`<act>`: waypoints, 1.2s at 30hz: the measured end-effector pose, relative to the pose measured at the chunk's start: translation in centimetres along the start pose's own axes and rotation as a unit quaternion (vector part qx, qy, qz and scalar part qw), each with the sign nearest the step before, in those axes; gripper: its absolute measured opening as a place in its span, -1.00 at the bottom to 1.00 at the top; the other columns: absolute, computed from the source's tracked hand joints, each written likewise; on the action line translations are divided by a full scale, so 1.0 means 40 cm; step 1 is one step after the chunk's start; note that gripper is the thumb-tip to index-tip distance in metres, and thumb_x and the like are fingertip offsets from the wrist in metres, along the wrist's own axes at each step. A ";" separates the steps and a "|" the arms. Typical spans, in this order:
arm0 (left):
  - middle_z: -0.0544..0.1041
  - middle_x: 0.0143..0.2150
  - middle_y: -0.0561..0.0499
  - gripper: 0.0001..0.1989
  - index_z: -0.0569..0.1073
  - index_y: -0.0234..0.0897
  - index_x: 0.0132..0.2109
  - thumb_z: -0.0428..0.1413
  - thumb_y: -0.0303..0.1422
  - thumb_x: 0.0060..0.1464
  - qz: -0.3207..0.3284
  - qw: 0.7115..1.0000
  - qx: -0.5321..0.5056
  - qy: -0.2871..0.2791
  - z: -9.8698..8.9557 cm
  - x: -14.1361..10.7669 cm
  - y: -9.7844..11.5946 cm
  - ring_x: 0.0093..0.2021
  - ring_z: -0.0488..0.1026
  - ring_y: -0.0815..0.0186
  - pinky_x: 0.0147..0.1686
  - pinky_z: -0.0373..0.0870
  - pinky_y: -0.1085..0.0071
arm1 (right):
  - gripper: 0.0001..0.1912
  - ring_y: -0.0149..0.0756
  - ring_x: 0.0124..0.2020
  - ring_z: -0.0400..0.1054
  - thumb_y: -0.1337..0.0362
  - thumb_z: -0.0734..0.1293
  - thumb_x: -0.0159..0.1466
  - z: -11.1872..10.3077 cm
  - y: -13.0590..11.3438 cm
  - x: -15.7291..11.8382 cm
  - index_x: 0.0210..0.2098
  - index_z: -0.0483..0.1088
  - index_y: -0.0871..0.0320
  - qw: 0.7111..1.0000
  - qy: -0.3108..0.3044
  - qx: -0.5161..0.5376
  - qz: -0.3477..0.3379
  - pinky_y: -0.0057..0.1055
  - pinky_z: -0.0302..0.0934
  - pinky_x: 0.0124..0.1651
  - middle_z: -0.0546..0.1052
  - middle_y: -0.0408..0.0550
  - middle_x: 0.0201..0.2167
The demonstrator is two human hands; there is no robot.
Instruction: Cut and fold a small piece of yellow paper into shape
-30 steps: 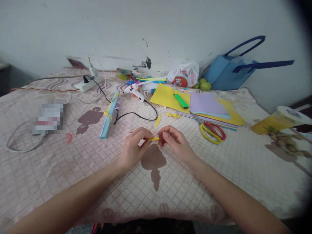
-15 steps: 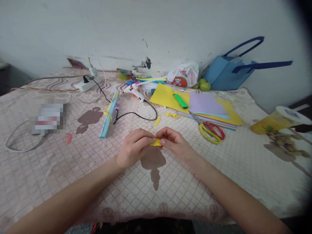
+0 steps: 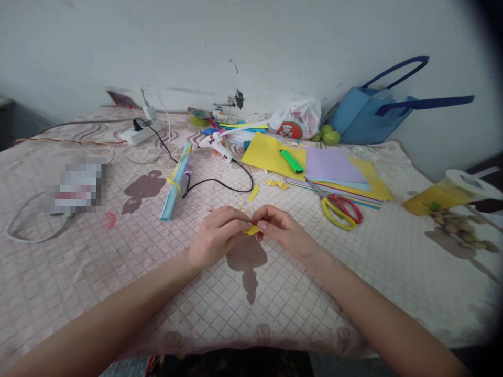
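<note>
A small yellow paper piece (image 3: 252, 230) is pinched between my two hands above the middle of the patterned cloth. My left hand (image 3: 218, 234) closes on its left side, and my right hand (image 3: 280, 228) grips its right side with thumb and fingers. The fingers hide part of the piece. Just beyond them lie a yellow strip (image 3: 254, 193) and folded yellow scraps (image 3: 277, 184). Scissors (image 3: 338, 211) with red and yellow handles rest to the right of my hands. A rolled light blue paper (image 3: 175, 183) with a yellow band is on the left.
Behind are a glue gun (image 3: 216, 146), coloured sheets (image 3: 334, 166), a green cutter (image 3: 291, 162), a white bag (image 3: 296, 120) and a blue bag (image 3: 363, 116). A power strip (image 3: 143, 133) stands back left, a drink cup (image 3: 448, 193) at right.
The yellow piece shows a little narrower between my fingers, as though tilted. Both hands keep nearly the same place and grip.
</note>
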State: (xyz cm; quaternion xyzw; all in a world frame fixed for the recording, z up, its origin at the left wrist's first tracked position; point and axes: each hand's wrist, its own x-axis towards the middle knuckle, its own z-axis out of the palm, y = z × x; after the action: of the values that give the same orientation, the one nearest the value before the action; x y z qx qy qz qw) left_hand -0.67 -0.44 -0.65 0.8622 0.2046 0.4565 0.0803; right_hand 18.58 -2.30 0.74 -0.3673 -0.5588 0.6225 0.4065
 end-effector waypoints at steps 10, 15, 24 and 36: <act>0.53 -0.25 -0.04 -0.86 0.43 -0.24 -0.21 0.05 -0.54 0.12 -0.036 0.999 -0.006 -0.002 -0.004 0.007 0.010 -0.25 0.47 0.33 -0.26 0.42 0.37 | -0.77 -0.42 -0.39 0.30 0.09 0.34 0.20 -0.003 0.001 0.000 -0.31 0.36 0.13 1.000 0.001 0.014 0.011 -0.45 0.22 -0.36 0.39 -0.15 -0.40; 0.53 -0.20 -0.05 -0.88 0.40 -0.25 -0.20 0.04 -0.53 0.13 -0.020 0.996 0.081 -0.011 -0.004 0.005 0.002 -0.22 0.44 0.30 -0.23 0.37 0.33 | -0.73 -0.44 -0.46 0.35 0.15 0.40 0.15 0.005 0.004 -0.002 -0.26 0.28 0.12 0.992 0.017 0.096 0.087 -0.46 0.21 -0.39 0.44 -0.18 -0.44; 0.43 -0.01 -0.12 -0.68 0.33 -0.27 -0.06 -0.01 -0.60 0.02 -0.297 0.926 -0.234 -0.009 0.018 0.013 0.014 -0.04 0.43 0.25 -0.13 0.40 0.27 | -0.92 -0.44 -0.40 0.32 0.33 0.32 0.15 -0.011 0.010 0.009 -0.32 0.35 0.14 0.997 0.074 -0.032 0.013 -0.43 0.22 -0.31 0.42 -0.16 -0.40; 0.54 -0.39 -0.01 -0.77 0.41 -0.38 -0.26 0.25 -0.37 -0.06 -0.532 0.713 -0.449 -0.080 0.016 0.031 0.015 -0.47 0.44 0.45 -0.43 0.35 0.51 | -0.81 -0.42 -0.33 0.34 0.40 0.24 0.21 -0.013 0.021 0.003 -0.16 0.29 0.12 0.987 -0.002 -0.157 -0.026 -0.42 0.25 -0.25 0.41 -0.15 -0.34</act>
State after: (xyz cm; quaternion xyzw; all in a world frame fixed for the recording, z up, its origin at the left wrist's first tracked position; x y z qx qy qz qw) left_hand 0.64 -0.42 0.11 0.5068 0.3936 0.3055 0.7035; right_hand 18.94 -2.01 -0.13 -0.4106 -0.6596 0.5173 0.3587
